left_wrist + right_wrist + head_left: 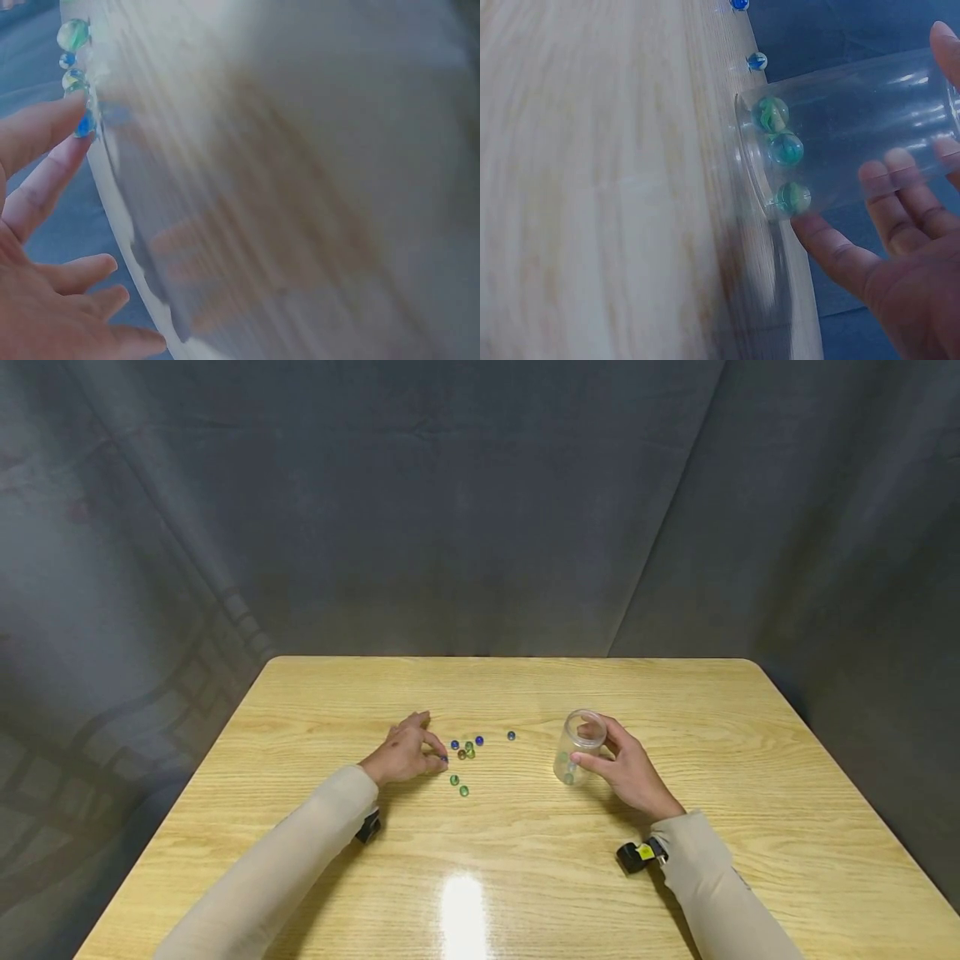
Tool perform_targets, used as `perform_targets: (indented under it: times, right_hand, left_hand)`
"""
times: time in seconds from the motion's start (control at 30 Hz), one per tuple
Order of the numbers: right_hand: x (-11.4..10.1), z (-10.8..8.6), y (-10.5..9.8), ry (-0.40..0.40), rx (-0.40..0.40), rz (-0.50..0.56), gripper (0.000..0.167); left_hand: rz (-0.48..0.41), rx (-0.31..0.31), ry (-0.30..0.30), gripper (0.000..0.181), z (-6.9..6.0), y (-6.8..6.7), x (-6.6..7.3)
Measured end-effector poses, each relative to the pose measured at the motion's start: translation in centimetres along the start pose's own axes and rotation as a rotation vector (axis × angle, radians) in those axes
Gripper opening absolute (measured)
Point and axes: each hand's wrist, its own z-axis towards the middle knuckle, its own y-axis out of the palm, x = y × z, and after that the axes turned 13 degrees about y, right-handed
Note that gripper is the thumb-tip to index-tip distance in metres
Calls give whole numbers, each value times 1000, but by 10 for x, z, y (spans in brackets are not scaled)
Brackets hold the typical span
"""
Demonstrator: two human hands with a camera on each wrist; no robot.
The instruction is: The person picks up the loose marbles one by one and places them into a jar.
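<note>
Toward the left of the table, my left hand [407,752] pinches a blue marble [84,124] between thumb and forefinger, at the tabletop. Its other fingers are spread apart. Beside it lies a loose group of marbles, among them a blue marble [479,741], a brown one [462,754] and a green one [464,791]. My right hand [633,771] grips a clear jar [581,750] around its side, thumb in front. The jar stands upright with an open top. Three greenish marbles show at its bottom in the right wrist view, one being a green-swirled marble [771,114].
A lone dark blue marble [512,736] lies between the group and the jar. The wooden table [360,685] ends at its far edge before a grey curtain [450,527]. Light glares off the table's near middle.
</note>
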Motion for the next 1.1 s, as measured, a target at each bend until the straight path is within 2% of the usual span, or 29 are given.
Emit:
perform_targets:
  times: [0.17, 0.4, 0.67, 0.83, 1.1]
  right_hand:
    - [1, 0, 0, 6, 2, -7, 65]
    - [0, -1, 0, 9, 5, -2, 64]
    - [-1, -1, 0, 0, -1, 5, 65]
    - [-1, -1, 0, -5, 7, -3, 65]
    - [-2, -2, 2, -20, 15, -5, 61]
  left_hand:
    - [-7, 44, -8, 8, 2, -5, 2]
    - [-103, 114, 2, 12, 7, -8, 9]
    - [-149, 131, 7, 11, 11, -9, 23]
    - [-204, 155, 57, 14, 18, -10, 34]
    - [-224, 129, 121, 17, 30, -5, 49]
